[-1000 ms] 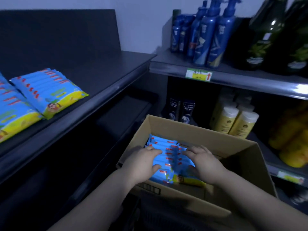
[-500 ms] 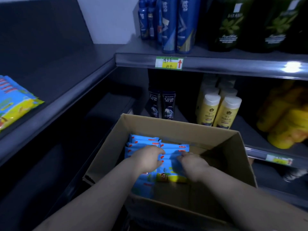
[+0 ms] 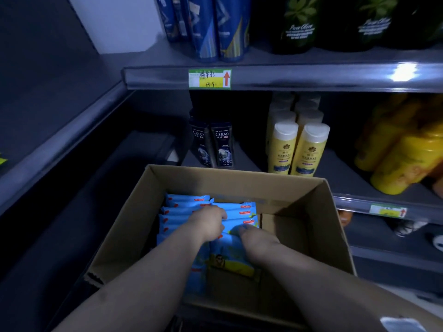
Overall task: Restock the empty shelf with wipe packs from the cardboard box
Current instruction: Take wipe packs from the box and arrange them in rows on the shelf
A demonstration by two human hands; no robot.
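- wipe packs [image 3: 239,209], blue with red tabs, on edge in tight rows inside cardboard box [image 3: 239,178], directly under both hands.
- left hand [image 3: 211,226] low among the packs, fingers curled down over their top edges and gripping them; thumb hidden.
- right hand [image 3: 257,243] just beside the left hand, fingers bent, tips dug into the tops of the same row, holding it from the opposite side.
- front pack [image 3: 230,262] just below both wrists, nearest the body, face out with yellow band and small cartoon figure.
- bare brown box floor to the right of the right hand.
- empty shelf [image 3: 60,87], dark grey, well off to the left of the left hand and higher up.
- past the fingertips, behind the far box wall: two dark clear bottles [image 3: 212,144], upright, side by side.
- right of those, beyond the right hand: yellow herbal bottles [image 3: 297,149] with pale caps, in rows running back.
- farther right of the right hand: blurred yellow containers [image 3: 402,159], leaning.
- high above both hands: price tag [image 3: 209,79] with red arrow on a shelf edge, blue bottles [image 3: 215,27] and dark olive bottles [image 3: 297,25] standing on that shelf.
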